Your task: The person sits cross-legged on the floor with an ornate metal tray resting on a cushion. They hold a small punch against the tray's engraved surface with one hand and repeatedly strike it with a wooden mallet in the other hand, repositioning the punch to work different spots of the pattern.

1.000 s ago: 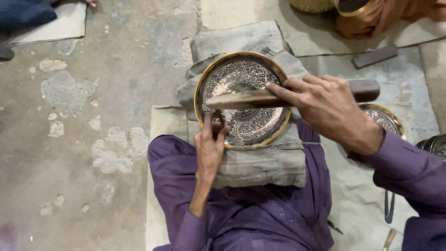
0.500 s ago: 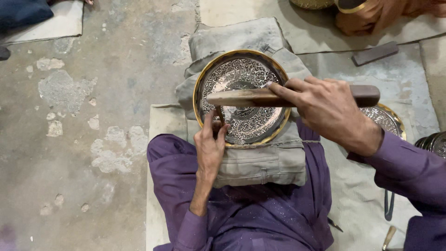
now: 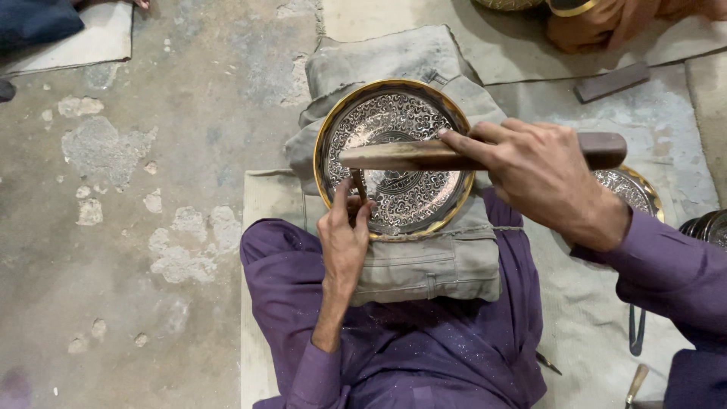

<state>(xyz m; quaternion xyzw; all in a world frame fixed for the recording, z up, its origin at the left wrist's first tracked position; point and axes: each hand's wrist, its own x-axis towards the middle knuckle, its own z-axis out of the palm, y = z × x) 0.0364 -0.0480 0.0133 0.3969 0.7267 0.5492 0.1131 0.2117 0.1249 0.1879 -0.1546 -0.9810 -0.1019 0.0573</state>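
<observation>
Centrally, left hand [image 3: 344,242] pinching a chisel [image 3: 357,185] at the plate's [image 3: 394,155] seven o'clock; right hand [image 3: 541,178] clamping a wooden mallet [image 3: 424,154] lying across it, pad [image 3: 413,261] sitting beneath

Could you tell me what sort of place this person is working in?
Probably a floor-level metal-engraving workshop: an engraved brass plate rests on a folded cloth pad, more plates lie nearby, and the concrete floor is worn.

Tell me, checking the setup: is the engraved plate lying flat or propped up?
Flat: the plate lies face-up on folded cloth, its whole rim visible.
</observation>
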